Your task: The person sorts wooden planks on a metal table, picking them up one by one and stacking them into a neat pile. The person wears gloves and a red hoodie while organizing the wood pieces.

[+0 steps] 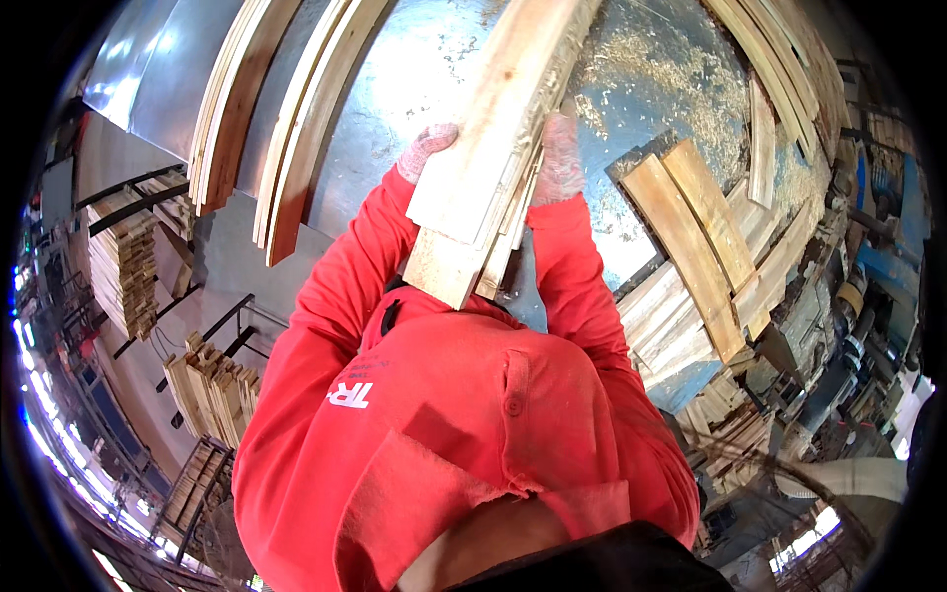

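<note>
Head view: left hand [426, 150] and right hand [558, 158], both gloved, grip the opposite edges of a stack of wooden boards [493, 148] held lengthwise before the chest, above a metal table [424, 79] strewn with sawdust [641, 59]. Loose planks [691, 237] lie at its right edge; curved strips [296, 109] rest to the left

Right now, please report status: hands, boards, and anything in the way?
Left hand and right hand, both gloved, grip the sides of the boards. Boards stacked, held over the metal table. Sawdust and loose planks lie to the right.
</note>
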A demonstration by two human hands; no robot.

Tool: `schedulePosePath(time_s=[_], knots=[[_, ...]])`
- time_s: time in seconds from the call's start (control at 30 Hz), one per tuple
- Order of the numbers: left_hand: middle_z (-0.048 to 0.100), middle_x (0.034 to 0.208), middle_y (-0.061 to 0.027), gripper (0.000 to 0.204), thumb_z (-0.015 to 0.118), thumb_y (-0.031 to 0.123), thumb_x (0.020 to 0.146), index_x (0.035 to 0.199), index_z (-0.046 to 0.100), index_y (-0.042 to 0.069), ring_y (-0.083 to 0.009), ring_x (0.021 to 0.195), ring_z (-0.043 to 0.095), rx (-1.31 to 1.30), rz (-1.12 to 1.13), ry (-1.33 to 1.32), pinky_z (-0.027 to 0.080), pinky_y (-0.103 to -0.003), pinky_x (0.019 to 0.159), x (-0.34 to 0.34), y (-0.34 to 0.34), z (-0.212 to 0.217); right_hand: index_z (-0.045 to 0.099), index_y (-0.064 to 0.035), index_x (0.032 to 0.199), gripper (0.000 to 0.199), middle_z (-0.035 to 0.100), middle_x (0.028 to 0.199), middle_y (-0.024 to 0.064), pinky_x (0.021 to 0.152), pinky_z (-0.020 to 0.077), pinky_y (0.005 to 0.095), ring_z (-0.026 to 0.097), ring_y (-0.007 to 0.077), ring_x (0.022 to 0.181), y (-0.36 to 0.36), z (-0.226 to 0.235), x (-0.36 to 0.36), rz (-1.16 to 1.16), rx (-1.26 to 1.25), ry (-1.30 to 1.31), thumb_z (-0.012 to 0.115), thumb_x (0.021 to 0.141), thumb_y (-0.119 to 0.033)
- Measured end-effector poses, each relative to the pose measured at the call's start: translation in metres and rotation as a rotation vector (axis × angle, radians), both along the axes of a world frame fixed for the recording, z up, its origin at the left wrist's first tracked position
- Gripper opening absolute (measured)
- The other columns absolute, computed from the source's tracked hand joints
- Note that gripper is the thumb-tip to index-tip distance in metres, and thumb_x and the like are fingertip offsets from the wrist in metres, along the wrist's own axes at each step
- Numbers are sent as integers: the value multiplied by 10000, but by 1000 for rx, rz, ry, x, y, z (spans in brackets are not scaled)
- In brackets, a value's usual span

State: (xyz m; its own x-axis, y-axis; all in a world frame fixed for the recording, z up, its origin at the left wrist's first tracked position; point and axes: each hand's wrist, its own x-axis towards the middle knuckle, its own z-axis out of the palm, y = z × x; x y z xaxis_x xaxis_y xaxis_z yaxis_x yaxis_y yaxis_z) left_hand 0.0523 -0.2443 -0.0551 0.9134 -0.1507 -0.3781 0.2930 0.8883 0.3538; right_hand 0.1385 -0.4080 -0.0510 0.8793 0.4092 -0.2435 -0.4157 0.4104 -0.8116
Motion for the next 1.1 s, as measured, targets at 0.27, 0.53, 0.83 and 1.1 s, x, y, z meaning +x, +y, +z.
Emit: schedulePosePath(time_s=[0.27,0.53,0.83,1.1], knots=[[711,1030,-120,319,523,186,949,1229,629,75,-180,889,659,1535,-355,269,503,-309,821,18,-14,-9,-5,-55,1524,1169,279,1499,251,1069,361,377,399,329,1326,-18,-39,-27,81,-445,-87,791,752,-423],[649,1163,-54,427,580,58,916,1340,533,32,-132,1073,565,1045,-273,88,428,-261,970,-10,-5,-5,-73,-106,1519,1352,32,1540,325,1152,238,457,180,454,1421,10,51,-5,372,-1323,-190,811,605,-567],[657,1096,-196,424,606,233,876,1272,585,82,-332,1026,619,1788,-259,-226,475,-364,944,-11,101,33,84,-95,1526,1207,190,1478,330,1087,362,436,366,447,1320,44,42,-20,205,-1720,-300,815,626,-430],[386,1422,-184,1031,784,335,689,1487,164,128,-381,1271,433,2392,-463,765,359,-484,1046,-91,355,40,170,-54,1516,1085,489,1341,162,977,465,372,529,303,1174,16,40,-12,-85,-820,-191,812,645,-133]])
